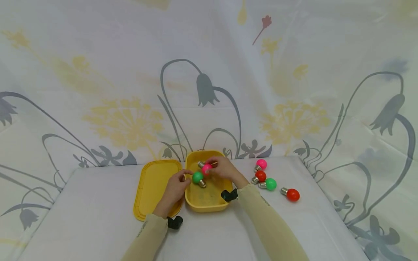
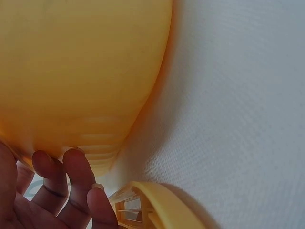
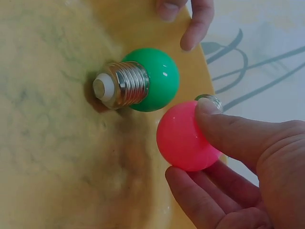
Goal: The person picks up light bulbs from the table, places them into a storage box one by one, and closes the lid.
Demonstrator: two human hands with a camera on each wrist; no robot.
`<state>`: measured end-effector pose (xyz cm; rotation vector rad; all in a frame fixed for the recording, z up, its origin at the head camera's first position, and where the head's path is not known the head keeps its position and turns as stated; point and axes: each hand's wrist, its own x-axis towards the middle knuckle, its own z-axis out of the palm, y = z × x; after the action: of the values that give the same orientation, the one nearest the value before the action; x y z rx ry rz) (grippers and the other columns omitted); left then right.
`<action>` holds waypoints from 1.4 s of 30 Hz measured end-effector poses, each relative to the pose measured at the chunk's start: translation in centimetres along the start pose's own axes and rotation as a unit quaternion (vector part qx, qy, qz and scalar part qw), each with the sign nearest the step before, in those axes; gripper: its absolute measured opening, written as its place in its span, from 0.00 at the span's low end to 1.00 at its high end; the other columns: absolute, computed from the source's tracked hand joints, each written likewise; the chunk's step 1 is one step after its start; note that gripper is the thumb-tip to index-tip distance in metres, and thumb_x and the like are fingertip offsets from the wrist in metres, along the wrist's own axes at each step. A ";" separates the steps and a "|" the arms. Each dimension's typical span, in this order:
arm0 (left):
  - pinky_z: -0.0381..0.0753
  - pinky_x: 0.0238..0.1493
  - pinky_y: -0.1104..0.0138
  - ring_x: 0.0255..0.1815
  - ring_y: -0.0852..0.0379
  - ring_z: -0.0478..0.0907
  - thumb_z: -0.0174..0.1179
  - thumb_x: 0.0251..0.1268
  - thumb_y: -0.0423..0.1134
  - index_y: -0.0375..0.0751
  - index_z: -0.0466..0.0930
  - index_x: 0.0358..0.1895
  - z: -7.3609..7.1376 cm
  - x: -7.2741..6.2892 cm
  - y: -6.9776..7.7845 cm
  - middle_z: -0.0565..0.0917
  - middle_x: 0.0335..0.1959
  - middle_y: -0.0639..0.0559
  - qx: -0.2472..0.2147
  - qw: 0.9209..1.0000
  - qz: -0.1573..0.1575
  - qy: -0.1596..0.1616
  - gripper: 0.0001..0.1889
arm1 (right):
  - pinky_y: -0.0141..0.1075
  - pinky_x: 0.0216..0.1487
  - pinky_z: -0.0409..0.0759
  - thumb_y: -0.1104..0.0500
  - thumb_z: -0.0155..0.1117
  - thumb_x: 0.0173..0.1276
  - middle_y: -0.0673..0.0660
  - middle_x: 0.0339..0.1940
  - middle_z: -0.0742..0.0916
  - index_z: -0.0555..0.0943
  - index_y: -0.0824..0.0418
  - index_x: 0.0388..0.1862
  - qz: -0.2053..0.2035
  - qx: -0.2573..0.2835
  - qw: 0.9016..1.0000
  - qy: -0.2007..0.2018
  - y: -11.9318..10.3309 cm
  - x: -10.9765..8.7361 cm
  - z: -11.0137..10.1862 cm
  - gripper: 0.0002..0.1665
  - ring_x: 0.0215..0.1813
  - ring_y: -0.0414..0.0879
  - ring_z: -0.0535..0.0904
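Observation:
Between the thumb and fingers of my right hand point(image 1: 224, 169) is a pink light bulb point(image 3: 186, 138), held by its round globe over the inside of a yellow plastic box point(image 1: 206, 209). Its screw base points away to the far left in the head view. A green light bulb point(image 3: 159, 78) lies in the box close by, metal base toward the near side. My left hand point(image 1: 174, 186) grips the box's left rim, index finger and thumb over the edge. The left wrist view shows its other fingers point(image 2: 78, 174) bent against the outer wall.
A yellow lid point(image 1: 148, 195) lies left of the box, partly under the left forearm. Right of the box on the white cloth are another pink bulb point(image 1: 261, 164), a red bulb point(image 1: 260, 176), another green bulb point(image 1: 270, 184) and a second red bulb point(image 1: 292, 195). A patterned curtain point(image 1: 209, 119) hangs behind.

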<state>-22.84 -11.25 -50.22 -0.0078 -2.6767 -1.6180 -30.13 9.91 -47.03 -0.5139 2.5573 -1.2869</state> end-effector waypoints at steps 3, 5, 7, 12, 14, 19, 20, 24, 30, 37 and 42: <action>0.63 0.30 0.64 0.28 0.52 0.66 0.58 0.65 0.32 0.46 0.83 0.50 0.0 -0.1 0.0 0.66 0.24 0.50 0.002 1.000 -0.002 0.001 0.13 | 0.42 0.55 0.79 0.63 0.71 0.63 0.54 0.51 0.84 0.84 0.59 0.52 0.007 -0.006 1.000 -0.006 0.0 0.0 0.0 0.17 0.51 0.51 0.79; 0.63 0.30 0.64 0.28 0.53 0.66 0.58 0.64 0.32 0.45 0.83 0.50 0.0 -0.1 0.0 0.66 0.24 0.51 0.003 1.000 -0.002 0.003 0.13 | 0.42 0.55 0.79 0.63 0.72 0.63 0.54 0.50 0.84 0.84 0.59 0.51 0.006 -0.010 1.000 -0.009 0.0 0.0 0.0 0.17 0.51 0.51 0.79; 0.63 0.30 0.64 0.28 0.53 0.66 0.58 0.64 0.32 0.45 0.83 0.50 0.0 -0.1 0.0 0.66 0.24 0.51 0.002 1.000 -0.002 0.004 0.13 | 0.43 0.55 0.79 0.63 0.72 0.62 0.54 0.50 0.84 0.85 0.59 0.50 0.004 -0.015 1.000 -0.012 -0.1 0.0 0.0 0.17 0.51 0.51 0.79; 0.62 0.28 0.64 0.28 0.53 0.65 0.57 0.64 0.32 0.44 0.83 0.50 0.1 0.0 0.0 0.65 0.24 0.51 0.000 1.000 0.003 0.005 0.13 | 0.43 0.55 0.79 0.62 0.74 0.61 0.54 0.49 0.85 0.86 0.59 0.49 0.002 -0.029 0.999 -0.014 0.0 0.1 0.2 0.16 0.50 0.51 0.80; 0.62 0.28 0.64 0.28 0.53 0.65 0.57 0.64 0.32 0.44 0.83 0.50 0.1 0.0 0.0 0.65 0.24 0.51 0.000 1.000 0.001 0.005 0.13 | 0.43 0.54 0.79 0.61 0.73 0.61 0.53 0.50 0.85 0.86 0.58 0.49 0.004 -0.033 0.999 -0.016 0.1 0.1 0.3 0.16 0.50 0.51 0.80; 0.63 0.29 0.64 0.28 0.53 0.66 0.57 0.64 0.32 0.45 0.82 0.50 0.1 0.0 -0.1 0.66 0.24 0.50 -0.002 1.000 -0.007 0.001 0.13 | 0.43 0.54 0.78 0.60 0.73 0.61 0.52 0.49 0.86 0.86 0.57 0.49 -0.005 -0.046 0.999 -0.028 0.2 0.2 0.3 0.16 0.49 0.50 0.79; 0.63 0.29 0.64 0.28 0.53 0.66 0.57 0.64 0.32 0.45 0.82 0.50 0.1 0.1 -0.1 0.66 0.24 0.50 -0.001 1.000 -0.008 0.002 0.13 | 0.43 0.54 0.78 0.60 0.73 0.61 0.52 0.48 0.86 0.86 0.57 0.49 -0.008 -0.050 0.998 -0.031 0.2 0.1 0.2 0.16 0.48 0.49 0.79; 0.63 0.29 0.64 0.29 0.53 0.66 0.57 0.64 0.32 0.46 0.83 0.50 0.2 0.1 -0.3 0.66 0.24 0.50 0.002 1.000 -0.012 0.003 0.13 | 0.43 0.53 0.77 0.61 0.73 0.61 0.50 0.44 0.87 0.87 0.57 0.49 -0.019 -0.067 0.997 -0.041 0.1 0.1 0.2 0.16 0.46 0.48 0.77; 0.61 0.29 0.64 0.28 0.53 0.65 0.57 0.63 0.32 0.46 0.83 0.49 0.2 0.2 -0.5 0.65 0.23 0.51 0.008 1.000 -0.001 0.007 0.13 | 0.43 0.54 0.77 0.60 0.73 0.62 0.50 0.44 0.87 0.87 0.57 0.50 -0.014 -0.072 0.996 -0.056 -0.1 0.0 0.1 0.17 0.45 0.48 0.77; 0.62 0.29 0.64 0.27 0.53 0.65 0.58 0.62 0.32 0.47 0.83 0.49 0.3 0.2 -0.5 0.66 0.23 0.52 0.001 1.000 0.000 0.007 0.14 | 0.44 0.56 0.77 0.62 0.74 0.60 0.51 0.44 0.88 0.87 0.60 0.51 -0.013 -0.069 0.995 -0.068 -0.2 0.0 0.2 0.18 0.47 0.48 0.78; 0.63 0.29 0.64 0.27 0.53 0.65 0.57 0.63 0.32 0.47 0.83 0.49 0.3 0.1 -0.4 0.65 0.24 0.51 -0.009 1.000 -0.006 0.006 0.13 | 0.43 0.55 0.77 0.63 0.74 0.60 0.51 0.43 0.88 0.87 0.60 0.50 -0.018 -0.072 0.995 -0.071 -0.3 0.0 0.3 0.18 0.46 0.47 0.78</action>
<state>-22.99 -11.20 -50.73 0.0193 -2.6588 -1.6397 -29.96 9.57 -46.98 -0.6571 2.5431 -1.0424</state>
